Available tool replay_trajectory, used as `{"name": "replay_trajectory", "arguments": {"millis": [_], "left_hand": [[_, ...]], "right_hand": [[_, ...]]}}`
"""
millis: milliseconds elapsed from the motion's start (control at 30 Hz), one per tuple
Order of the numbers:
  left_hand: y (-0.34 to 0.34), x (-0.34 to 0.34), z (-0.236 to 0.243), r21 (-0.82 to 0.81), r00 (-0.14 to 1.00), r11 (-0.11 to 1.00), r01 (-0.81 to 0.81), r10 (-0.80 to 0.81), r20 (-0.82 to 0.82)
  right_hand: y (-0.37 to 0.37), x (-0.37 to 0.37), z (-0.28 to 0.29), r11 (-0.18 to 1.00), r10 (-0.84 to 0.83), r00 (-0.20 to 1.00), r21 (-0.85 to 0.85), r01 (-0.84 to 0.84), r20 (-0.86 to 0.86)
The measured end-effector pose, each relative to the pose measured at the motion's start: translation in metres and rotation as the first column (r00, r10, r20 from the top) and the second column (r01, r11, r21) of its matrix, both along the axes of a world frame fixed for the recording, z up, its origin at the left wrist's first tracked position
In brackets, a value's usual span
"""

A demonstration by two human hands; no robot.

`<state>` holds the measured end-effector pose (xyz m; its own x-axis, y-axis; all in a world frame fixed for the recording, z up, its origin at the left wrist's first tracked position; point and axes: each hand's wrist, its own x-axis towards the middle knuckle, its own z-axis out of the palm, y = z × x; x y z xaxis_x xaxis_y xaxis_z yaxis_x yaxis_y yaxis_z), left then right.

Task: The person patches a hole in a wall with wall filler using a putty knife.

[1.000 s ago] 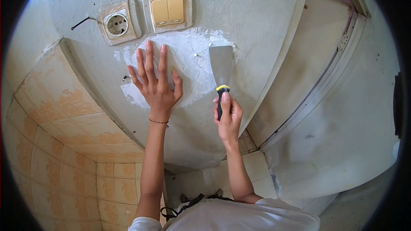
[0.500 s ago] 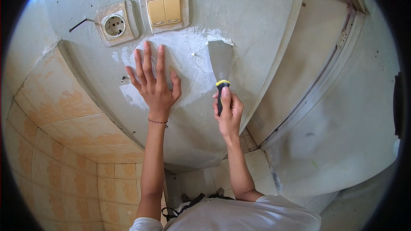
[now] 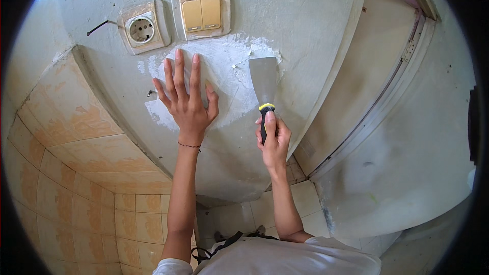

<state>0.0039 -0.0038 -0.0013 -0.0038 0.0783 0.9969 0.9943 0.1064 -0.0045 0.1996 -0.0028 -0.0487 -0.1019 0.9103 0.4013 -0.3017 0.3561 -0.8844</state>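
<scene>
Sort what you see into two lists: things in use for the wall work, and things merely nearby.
In use: putty knife gripped by the right hand; white filler patch under the left hand, pressed flat on the wall.
Merely nearby: wall socket; double light switch; tiled wall; door frame.

- No pkgs, labels, signs or screens in view.
</scene>
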Motion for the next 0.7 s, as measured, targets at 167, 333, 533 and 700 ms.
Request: {"name": "replay_trajectory", "arguments": {"millis": [167, 333, 533, 700], "left_hand": [[0.001, -0.002, -0.001, 0.005, 1.0, 1.0, 0.016, -0.016, -0.002], [0.0, -0.001, 0.0, 0.001, 1.0, 1.0, 0.005, -0.005, -0.003], [0.001, 0.0, -0.001, 0.0, 1.0, 1.0, 0.006, -0.006, 0.0], [0.0, -0.001, 0.0, 0.0, 1.0, 1.0, -0.004, 0.004, -0.002]], "right_hand": [[0.002, 0.001, 0.001, 1.0, -0.002, 0.999, -0.012, 0.002, 0.047], [-0.001, 0.002, 0.001, 1.0, 0.004, 1.0, 0.003, -0.004, 0.017], [0.007, 0.0, 0.005, 1.0, -0.001, 1.0, 0.016, 0.001, 0.004], [0.005, 0.0, 0.001, 1.0, 0.01, 1.0, 0.021, -0.011, 0.021]]}}
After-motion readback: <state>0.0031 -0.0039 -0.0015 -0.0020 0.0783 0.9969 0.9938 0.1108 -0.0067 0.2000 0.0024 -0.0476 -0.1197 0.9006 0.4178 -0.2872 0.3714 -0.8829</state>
